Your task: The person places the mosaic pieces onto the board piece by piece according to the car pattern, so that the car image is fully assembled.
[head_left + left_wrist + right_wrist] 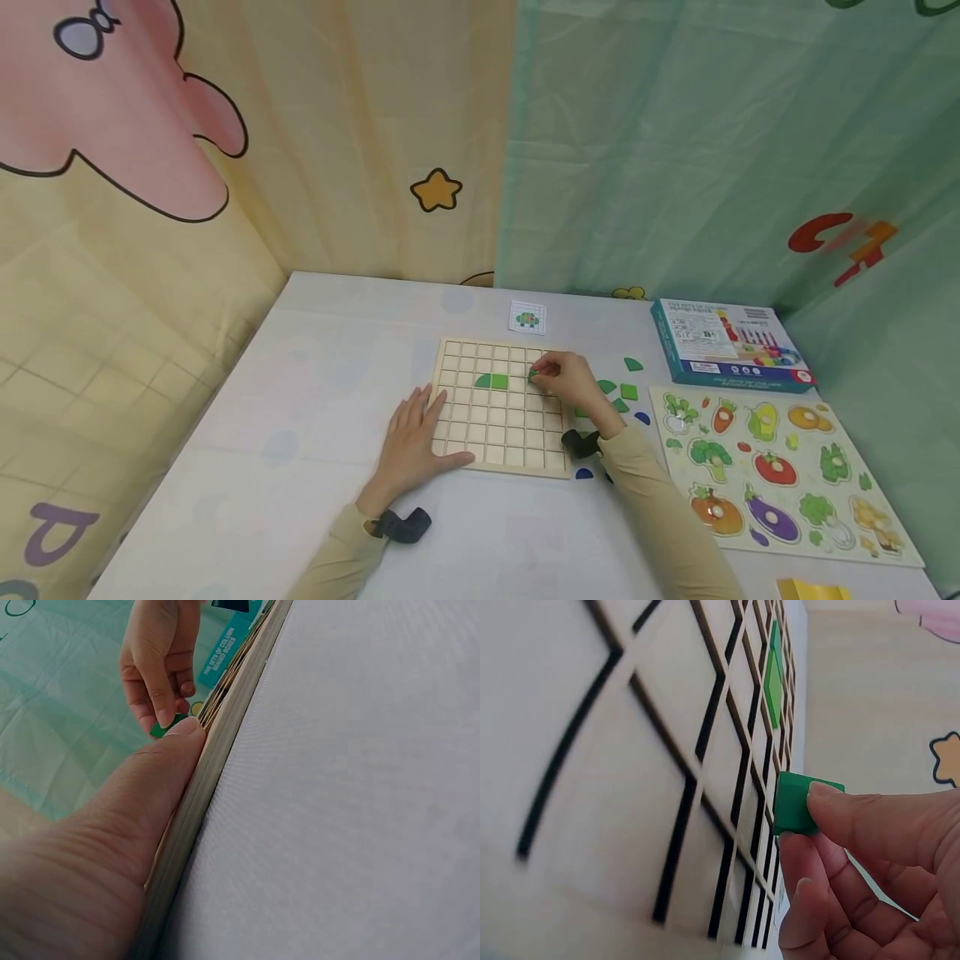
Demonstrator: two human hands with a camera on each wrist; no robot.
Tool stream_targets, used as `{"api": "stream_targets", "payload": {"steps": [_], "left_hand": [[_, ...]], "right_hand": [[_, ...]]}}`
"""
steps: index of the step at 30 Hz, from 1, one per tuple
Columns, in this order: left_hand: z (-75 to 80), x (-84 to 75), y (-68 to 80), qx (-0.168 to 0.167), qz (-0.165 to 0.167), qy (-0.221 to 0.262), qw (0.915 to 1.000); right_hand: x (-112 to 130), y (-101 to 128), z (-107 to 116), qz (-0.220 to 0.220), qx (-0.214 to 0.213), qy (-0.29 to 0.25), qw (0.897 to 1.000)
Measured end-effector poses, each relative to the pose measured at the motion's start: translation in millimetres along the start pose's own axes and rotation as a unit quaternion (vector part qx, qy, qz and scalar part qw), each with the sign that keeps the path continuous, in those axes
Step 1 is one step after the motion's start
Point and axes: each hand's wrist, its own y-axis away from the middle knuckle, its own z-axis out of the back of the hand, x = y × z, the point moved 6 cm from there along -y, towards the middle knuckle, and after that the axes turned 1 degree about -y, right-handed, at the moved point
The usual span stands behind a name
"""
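A wooden grid board (477, 433) lies on the white table. Two green pieces sit side by side in its upper part: a rounded one (483, 381) and a square one (499, 382). My right hand (567, 379) pinches a dark green piece (793, 804) between thumb and fingers, over the board's upper right cells. In the right wrist view the thumb covers part of that piece, so its full outline is hidden. My left hand (411, 442) rests at the board's lower left, its fingers along the left edge and the thumb on the front edge.
Loose green pieces (628, 392) and blue pieces (584, 473) lie right of the board. Behind it is a small pattern card (528, 317). Farther right are a boxed set (731, 346) and a vegetable puzzle board (806, 433); a yellow object (813, 590) shows at the front edge.
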Motion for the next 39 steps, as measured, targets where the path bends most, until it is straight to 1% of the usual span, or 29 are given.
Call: {"api": "stream_targets", "payload": {"steps": [3, 5, 13, 25, 33, 39], "left_hand": [[-1.0, 0.2, 0.0, 0.002, 0.001, -0.001, 1.0], [-0.9, -0.1, 0.2, 0.0, 0.001, 0.001, 1.0], [-0.9, -0.2, 0.0, 0.0, 0.001, 0.002, 1.0], [-0.4, -0.1, 0.1, -0.004, -0.005, -0.003, 1.0], [0.6, -0.9, -0.2, -0.004, -0.003, 0.005, 1.0], [0.0, -0.1, -0.5, -0.005, -0.004, 0.002, 1.0]], "right_hand": [[5.6, -1.5, -6.7, 0.021, 0.005, -0.002, 1.0], [9.2, -2.9, -10.6, 0.026, 0.007, -0.001, 1.0], [12.0, -8.7, -22.8, -0.013, 0.016, 0.027, 0.999], [9.8, -9.6, -25.4, -0.046, 0.019, 0.071, 0.996], [10.5, -8.2, -24.8, -0.052, 0.005, 0.091, 0.994], [11.0, -7.3, -25.8, -0.053, 0.009, 0.115, 0.992]]}}
